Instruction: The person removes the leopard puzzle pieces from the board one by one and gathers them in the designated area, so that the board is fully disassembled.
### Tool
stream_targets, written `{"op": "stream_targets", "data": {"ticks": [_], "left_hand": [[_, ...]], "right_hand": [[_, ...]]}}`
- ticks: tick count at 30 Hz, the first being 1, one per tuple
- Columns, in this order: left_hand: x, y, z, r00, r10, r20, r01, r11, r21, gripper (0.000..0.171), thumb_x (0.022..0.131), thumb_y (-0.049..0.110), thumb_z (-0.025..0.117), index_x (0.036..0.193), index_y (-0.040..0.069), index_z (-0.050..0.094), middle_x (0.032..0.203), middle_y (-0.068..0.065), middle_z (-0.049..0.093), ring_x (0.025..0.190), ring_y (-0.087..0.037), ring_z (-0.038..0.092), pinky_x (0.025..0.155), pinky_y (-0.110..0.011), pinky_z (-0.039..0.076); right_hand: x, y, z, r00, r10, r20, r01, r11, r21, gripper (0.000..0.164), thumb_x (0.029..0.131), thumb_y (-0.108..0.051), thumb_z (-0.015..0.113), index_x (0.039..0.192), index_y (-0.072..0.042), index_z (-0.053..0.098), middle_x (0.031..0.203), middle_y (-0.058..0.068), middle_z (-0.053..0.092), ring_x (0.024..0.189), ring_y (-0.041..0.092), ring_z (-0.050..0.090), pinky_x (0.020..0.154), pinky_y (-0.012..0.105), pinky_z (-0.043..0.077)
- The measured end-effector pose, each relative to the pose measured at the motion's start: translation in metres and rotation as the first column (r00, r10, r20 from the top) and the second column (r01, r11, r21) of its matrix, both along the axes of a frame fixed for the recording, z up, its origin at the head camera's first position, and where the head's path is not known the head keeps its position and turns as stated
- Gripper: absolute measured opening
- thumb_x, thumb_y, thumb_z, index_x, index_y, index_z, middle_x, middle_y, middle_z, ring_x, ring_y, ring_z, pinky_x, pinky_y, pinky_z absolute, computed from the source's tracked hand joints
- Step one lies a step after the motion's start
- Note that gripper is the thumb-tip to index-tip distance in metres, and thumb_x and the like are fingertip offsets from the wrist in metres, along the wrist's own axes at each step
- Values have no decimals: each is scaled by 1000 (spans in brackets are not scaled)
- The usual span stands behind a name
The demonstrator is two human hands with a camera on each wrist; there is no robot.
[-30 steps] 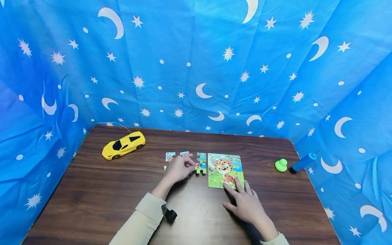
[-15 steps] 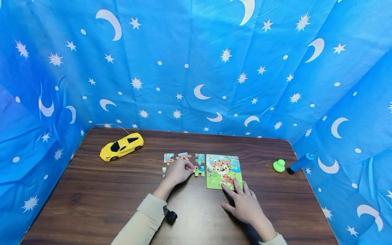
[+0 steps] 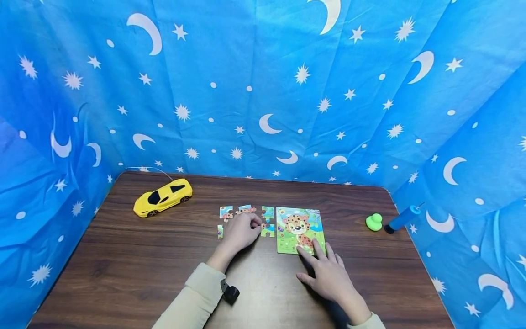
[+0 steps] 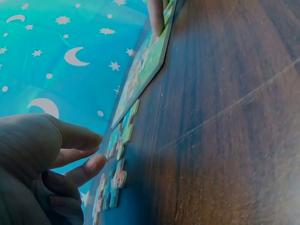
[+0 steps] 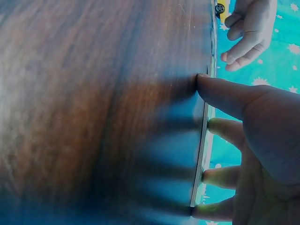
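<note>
My left hand [image 3: 240, 230] hovers low over several loose jigsaw pieces [image 3: 268, 230] on the table. In the left wrist view, the thumb and fingers of this hand [image 4: 37, 159] are bent and apart, with nothing visible between them; more jigsaw pieces [image 4: 113, 187] lie just past the fingertips. Part of the group is hidden under the hand in the head view. To the right lies a square leopard picture board [image 3: 283, 244]. My right hand [image 3: 330, 276] rests spread fingertips on its lower edge, while the thumb touches the table beside it.
A yellow toy car [image 3: 164, 197] with a thin antenna stands at the back left of the brown wooden table [image 3: 123, 274]. At the right are a green knobbed object [image 3: 374, 222] and a blue pump-like cylinder [image 3: 404, 219]. Blue moon-and-star cloth [image 3: 230, 100] surrounds the table.
The head view has shifted slightly. My left fingers have moved a little near the pieces, and the lower-left piece shows more now. My right hand stays on the picture board.
</note>
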State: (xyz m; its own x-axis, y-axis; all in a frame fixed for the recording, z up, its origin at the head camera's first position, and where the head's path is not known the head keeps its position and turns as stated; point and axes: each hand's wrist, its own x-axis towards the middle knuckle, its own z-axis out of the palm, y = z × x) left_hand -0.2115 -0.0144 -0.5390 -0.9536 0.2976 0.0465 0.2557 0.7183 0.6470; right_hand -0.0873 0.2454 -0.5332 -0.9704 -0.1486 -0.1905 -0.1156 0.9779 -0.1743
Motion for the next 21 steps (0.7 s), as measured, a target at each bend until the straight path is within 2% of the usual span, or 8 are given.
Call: {"op": "stream_targets", "data": {"ticks": [6, 9, 13, 21], "left_hand": [[13, 13, 3, 999, -52, 18, 51, 998, 21, 15, 92, 22, 75, 107, 23, 79, 86, 17, 66, 70, -6, 57, 59, -30, 46], [20, 23, 0, 995, -100, 16, 99, 994, 36, 17, 90, 21, 76, 106, 21, 79, 81, 18, 63, 69, -3, 55, 62, -27, 45], [26, 37, -6, 989, -143, 42, 140, 989, 55, 20, 88, 24, 77, 108, 21, 79, 74, 20, 58, 64, -1, 53, 61, -26, 43], [30, 48, -12, 985, -154, 76, 157, 987, -37, 34, 85, 30, 82, 118, 23, 77, 72, 22, 56, 63, 0, 51, 58, -25, 41]], "right_hand": [[-2, 4, 1, 999, -15, -33, 15, 1000, -15, 77, 90, -60, 74, 156, -30, 50, 162, 23, 34, 144, 57, 31, 106, 78, 28], [-3, 8, 0, 998, -22, -55, 21, 1000, -20, 75, 90, -59, 74, 155, -28, 52, 161, 25, 35, 143, 58, 31, 105, 79, 26], [-4, 9, 0, 999, -32, -31, 32, 999, -23, 74, 92, -60, 72, 155, -29, 51, 162, 26, 34, 145, 58, 29, 106, 80, 24], [-6, 5, 2, 1000, -23, 2, 23, 1000, -20, 73, 93, -60, 69, 157, -31, 48, 163, 25, 32, 146, 58, 27, 107, 79, 23]]}}
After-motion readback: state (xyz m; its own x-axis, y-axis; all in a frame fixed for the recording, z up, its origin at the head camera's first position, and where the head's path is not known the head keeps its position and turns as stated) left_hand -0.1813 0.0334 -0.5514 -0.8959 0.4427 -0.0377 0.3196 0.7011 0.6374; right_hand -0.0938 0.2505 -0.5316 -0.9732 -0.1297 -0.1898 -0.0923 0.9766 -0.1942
